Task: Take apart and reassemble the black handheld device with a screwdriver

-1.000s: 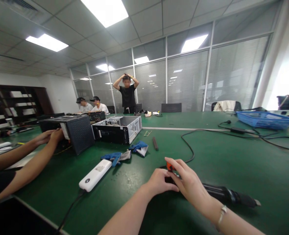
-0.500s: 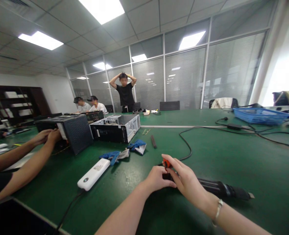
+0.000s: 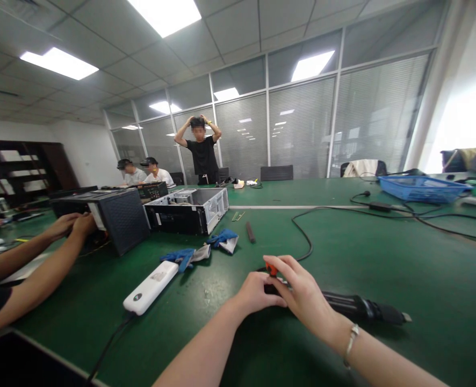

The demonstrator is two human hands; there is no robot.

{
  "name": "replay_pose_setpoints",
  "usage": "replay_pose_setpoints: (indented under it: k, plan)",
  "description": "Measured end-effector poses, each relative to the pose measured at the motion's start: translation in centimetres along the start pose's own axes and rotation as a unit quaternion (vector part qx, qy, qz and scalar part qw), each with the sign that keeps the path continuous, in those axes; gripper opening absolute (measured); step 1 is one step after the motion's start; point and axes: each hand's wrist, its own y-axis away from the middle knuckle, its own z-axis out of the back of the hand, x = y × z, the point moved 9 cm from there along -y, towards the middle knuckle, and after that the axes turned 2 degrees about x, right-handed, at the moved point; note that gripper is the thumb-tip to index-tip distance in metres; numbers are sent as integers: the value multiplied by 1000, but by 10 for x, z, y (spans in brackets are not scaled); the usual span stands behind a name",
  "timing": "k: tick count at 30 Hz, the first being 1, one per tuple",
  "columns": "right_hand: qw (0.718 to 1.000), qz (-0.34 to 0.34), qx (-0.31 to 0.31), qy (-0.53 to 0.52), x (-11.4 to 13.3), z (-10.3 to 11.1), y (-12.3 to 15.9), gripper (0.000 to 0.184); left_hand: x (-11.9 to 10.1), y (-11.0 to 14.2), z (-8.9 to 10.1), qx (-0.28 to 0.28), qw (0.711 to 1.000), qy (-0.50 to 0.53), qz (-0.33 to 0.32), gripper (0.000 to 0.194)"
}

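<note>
A black electric screwdriver (image 3: 359,308) lies on the green table (image 3: 383,258) in front of me, its tip pointing right. My right hand (image 3: 300,294) rests over its rear end, fingers curled around a small orange part (image 3: 271,269). My left hand (image 3: 256,293) is closed against the same end of the tool from the left, thumb touching the right hand. What exactly the fingers pinch is partly hidden.
A white power strip (image 3: 151,287) and blue gloves (image 3: 200,250) lie to the left. An open computer case (image 3: 189,209) stands behind them. Another person's arms (image 3: 40,252) reach to a black case (image 3: 113,217). Cables (image 3: 383,215) and a blue basket (image 3: 421,188) sit at the right; people are at the far end.
Both hands stay on the rear of the screwdriver. The view has drifted slightly, so the hands and tool sit a little higher and further left in the picture.
</note>
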Motion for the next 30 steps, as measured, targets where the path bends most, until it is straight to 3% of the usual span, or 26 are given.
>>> replay_pose_setpoints:
  k: [6, 13, 19, 23, 30]
  plan:
    - [999, 33, 19, -15, 6, -3, 0, 53, -1, 0, 0, 15, 1000, -15, 23, 15]
    - [1000, 10, -3, 22, -1, -1, 2, 41, -5, 0, 1, 12, 1000, -10, 24, 16]
    - [999, 21, 23, 7, 6, -1, 1, 45, -4, 1, 2, 4, 1000, -11, 20, 16]
    - [999, 11, -2, 37, 2, 3, 1, 37, -6, 1, 2, 12, 1000, 7, 13, 18]
    - [1000, 16, 10, 24, 4, 1, 1, 45, -3, 1, 2, 5, 1000, 0, 23, 17]
